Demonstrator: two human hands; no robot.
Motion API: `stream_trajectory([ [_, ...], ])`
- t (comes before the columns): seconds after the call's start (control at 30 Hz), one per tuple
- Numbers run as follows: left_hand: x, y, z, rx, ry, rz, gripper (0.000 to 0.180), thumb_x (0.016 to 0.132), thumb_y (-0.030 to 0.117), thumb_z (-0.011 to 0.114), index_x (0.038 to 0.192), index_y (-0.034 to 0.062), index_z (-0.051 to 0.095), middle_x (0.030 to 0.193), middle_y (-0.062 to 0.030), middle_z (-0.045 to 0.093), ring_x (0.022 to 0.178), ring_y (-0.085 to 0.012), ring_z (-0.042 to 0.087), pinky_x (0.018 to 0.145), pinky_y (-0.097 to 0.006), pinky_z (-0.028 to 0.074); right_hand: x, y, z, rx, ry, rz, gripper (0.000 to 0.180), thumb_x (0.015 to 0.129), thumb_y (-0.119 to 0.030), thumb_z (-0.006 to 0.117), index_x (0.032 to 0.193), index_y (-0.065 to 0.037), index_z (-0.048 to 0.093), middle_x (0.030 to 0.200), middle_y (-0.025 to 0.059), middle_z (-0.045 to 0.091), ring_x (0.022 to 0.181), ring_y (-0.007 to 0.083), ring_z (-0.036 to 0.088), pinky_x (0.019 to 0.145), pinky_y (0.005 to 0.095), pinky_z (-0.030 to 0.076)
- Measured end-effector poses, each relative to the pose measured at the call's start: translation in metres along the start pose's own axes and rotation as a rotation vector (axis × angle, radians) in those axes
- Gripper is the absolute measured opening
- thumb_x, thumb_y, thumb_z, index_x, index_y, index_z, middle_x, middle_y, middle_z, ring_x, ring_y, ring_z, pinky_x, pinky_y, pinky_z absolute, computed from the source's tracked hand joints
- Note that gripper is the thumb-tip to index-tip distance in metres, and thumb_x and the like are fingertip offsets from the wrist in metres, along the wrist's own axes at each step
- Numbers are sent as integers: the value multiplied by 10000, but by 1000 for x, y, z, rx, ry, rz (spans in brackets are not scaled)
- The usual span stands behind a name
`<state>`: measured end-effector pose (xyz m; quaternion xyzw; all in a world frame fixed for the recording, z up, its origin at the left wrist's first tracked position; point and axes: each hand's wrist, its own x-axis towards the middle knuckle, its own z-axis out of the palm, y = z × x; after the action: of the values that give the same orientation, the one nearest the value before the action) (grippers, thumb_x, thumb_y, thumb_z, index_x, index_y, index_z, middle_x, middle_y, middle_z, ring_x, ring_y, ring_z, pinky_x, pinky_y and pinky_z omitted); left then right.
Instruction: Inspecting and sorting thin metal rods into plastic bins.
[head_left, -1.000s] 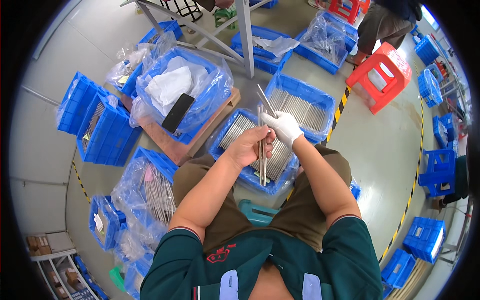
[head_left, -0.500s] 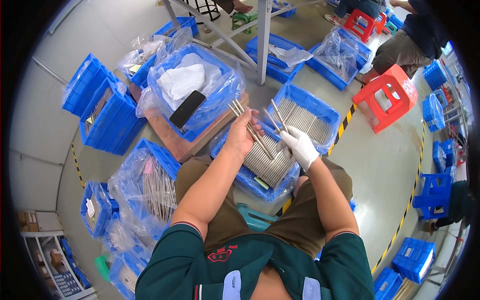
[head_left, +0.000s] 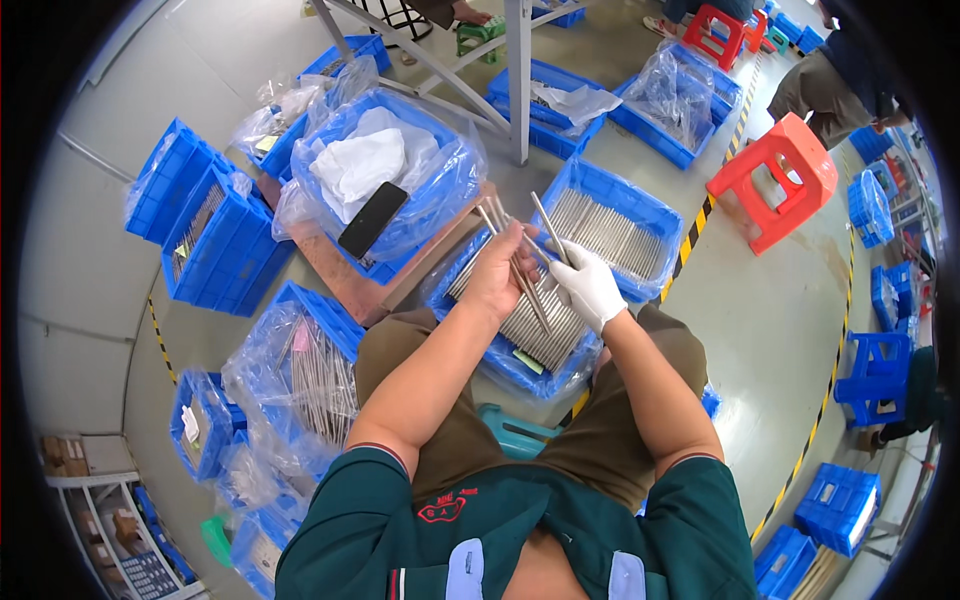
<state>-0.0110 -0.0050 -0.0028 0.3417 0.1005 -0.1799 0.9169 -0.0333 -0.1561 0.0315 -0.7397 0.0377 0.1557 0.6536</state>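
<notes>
Rods point(head_left: 537, 306): I see a few slim metal ones slanting through the left hand point(head_left: 497, 272), tops poking out beyond it, lower ends hanging toward the body.
Left grip: bare fingers curl round those rods; they hide part of the bunch, so I cannot count it.
Right grip: the right hand point(head_left: 590, 288), in a white glove, sits just beside the left and pinches at least one rod point(head_left: 548, 228) pointing up and away; I cannot tell whether the hands touch.
Near crate point(head_left: 545, 385): blue, lined with clear plastic, below both hands, with packed rods point(head_left: 562, 340) and a pale slip point(head_left: 528, 361) at its body-side end.
Far crate point(head_left: 612, 186): blue, just beyond the right hand, more rods lying side by side in it.
Phone point(head_left: 372, 220): black, left of and beyond the left hand, on a plastic-lined crate holding white cloth point(head_left: 355, 170).
Red stool point(head_left: 790, 172): well right of the right hand, past striped floor tape point(head_left: 678, 262).
</notes>
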Motion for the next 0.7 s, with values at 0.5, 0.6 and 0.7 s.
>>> stream_trajectory([
  [0.5,6,1,-5,205,107,2,248,914,313,515,863,79,581,609,47,380,489,-58,336,435,-224,279,2,7,-6,308,-181,298,145,920,-187,501,902,-43,512,721,56,574,470,73,480,367,190,345],
  [0.6,3,-2,-2,178,39,-66,279,907,342,528,931,75,603,615,45,397,493,-60,347,437,-225,293,0,9,-3,278,-99,202,146,899,-201,534,854,-66,502,653,20,539,427,52,427,352,186,298],
  [0.7,0,-2,1,167,38,-103,306,893,359,551,981,71,605,630,44,424,499,-59,359,443,-216,316,0,10,0,270,-60,176,147,873,-186,544,802,-63,506,627,13,527,417,52,416,353,186,284],
])
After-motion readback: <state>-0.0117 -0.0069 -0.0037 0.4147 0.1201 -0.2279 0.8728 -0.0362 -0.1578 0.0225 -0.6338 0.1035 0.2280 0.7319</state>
